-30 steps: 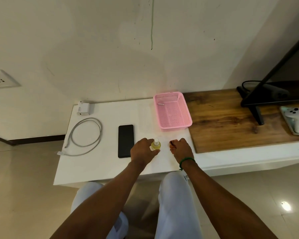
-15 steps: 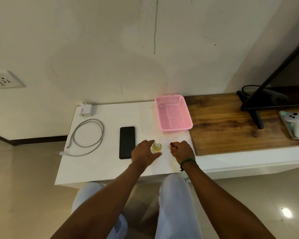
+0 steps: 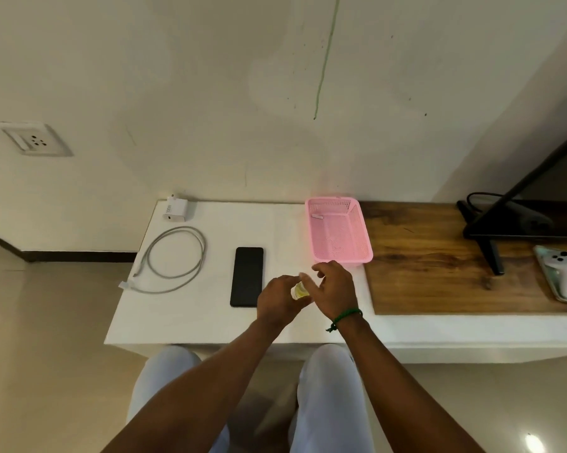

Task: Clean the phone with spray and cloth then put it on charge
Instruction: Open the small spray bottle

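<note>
Phone (image 3: 247, 276) lies flat and face up on the white tabletop (image 3: 190, 315), just to the left of my left hand (image 3: 279, 299), its long axis running away from me toward the wall. That hand is the nearer one and is wrapped around the small yellow spray bottle (image 3: 299, 290). My right hand (image 3: 335, 286) sits against the bottle's top with fingers loosely curled; whether it grips the cap or only touches it I cannot tell, since the bottle is mostly hidden between my hands. To spray, I judge the nozzle must swing left. Bare white surface lies around the phone, with the coiled charging cable (image 3: 174, 259) and the adapter (image 3: 175, 209) further left, well apart. The pink basket (image 3: 338, 232) stands just beyond my right hand. No cloth shows anywhere.
</note>
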A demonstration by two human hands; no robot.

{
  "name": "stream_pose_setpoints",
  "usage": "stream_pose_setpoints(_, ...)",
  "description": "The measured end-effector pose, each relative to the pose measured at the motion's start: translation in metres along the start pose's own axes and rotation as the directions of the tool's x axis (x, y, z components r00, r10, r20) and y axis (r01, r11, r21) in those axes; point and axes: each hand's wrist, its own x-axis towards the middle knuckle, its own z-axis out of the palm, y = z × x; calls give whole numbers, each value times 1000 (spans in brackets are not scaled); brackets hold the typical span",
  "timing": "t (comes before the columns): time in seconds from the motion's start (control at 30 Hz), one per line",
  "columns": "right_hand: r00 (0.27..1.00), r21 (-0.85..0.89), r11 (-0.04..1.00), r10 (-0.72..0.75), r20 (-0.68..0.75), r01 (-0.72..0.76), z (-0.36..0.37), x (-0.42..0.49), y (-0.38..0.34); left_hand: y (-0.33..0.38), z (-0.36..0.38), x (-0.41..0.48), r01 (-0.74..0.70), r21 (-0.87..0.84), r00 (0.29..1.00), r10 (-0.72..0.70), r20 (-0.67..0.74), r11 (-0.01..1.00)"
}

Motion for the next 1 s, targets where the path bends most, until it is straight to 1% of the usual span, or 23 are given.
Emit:
stream_pose_setpoints(0.13,992,-127,992,32,123,-17,15,-1,-2,-5,1,0,-10,-17,1000,10,-7,1000)
stream_pose_setpoints(0.2,988,-156,987,47,148,-23,18,0,-2,-6,2,1,-17,-34,1000,17,-9,999)
stream_pose_setpoints(0.33,991,-190,982,40,125,-16,20,3,-2,-8,4,3,-28,-70,999,27,-17,997)
stream_pose_setpoints(0.43,993,-197,980,53,109,-30,22,4,-2,-9,5,4,-51,-88,998,49,-29,995)
stream_pose_setpoints(0.57,992,-230,972,80,95,-56,23,3,-1,-12,10,6,-44,-98,999,42,-27,994)
stream_pose_setpoints(0.77,989,-231,971,90,113,-62,24,4,-1,-14,12,5,-20,-78,999,17,-40,997)
stream_pose_setpoints(1.0,983,-275,961,60,173,-11,19,7,-2,-13,12,7,-5,-32,999,4,-43,999)
